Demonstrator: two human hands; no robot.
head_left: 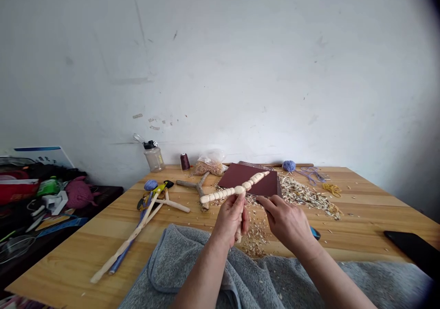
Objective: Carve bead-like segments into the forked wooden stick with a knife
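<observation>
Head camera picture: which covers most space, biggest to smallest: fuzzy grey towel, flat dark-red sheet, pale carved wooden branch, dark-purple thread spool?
1. Fuzzy grey towel
2. Flat dark-red sheet
3. Pale carved wooden branch
4. Dark-purple thread spool

Nearness helps the towel look big.

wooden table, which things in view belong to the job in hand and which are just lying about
Seem part of the job:
pale carved stick, held in the left hand
wood shavings
grey towel

Seem just lying about:
water bottle
dark thread spool
farther blue yarn ball

Whatever the right hand holds is unclear.
</observation>
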